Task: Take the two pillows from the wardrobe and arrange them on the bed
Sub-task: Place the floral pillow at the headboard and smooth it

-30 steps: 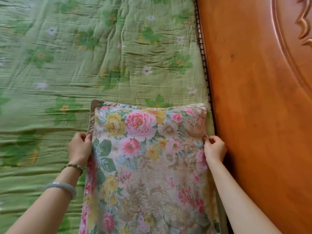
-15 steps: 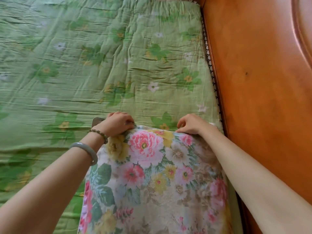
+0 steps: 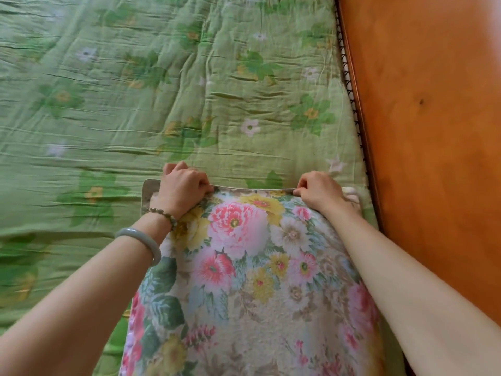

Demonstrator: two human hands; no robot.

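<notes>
Since half a second ago your hands have spread a little wider along the pillow's far edge; a second ago they held its two sides. Your left hand (image 3: 184, 187) is closed, fingers pinching the piped seam near the far-left corner. Your right hand (image 3: 320, 189) is closed too, pinching the same seam near the far-right corner. The seam runs taut and straight between your two grips. The pillow (image 3: 244, 280), floral in pink and yellow, lies flat on the bed (image 3: 135, 104), its right side just beside the headboard (image 3: 433, 131). Its far-left corner flap shows beyond your left wrist. The green flowered bedcover is wrinkled and lies open beyond the pillow. On your left wrist sit a beaded bracelet (image 3: 162, 214) and a pale bangle (image 3: 141, 240).
</notes>
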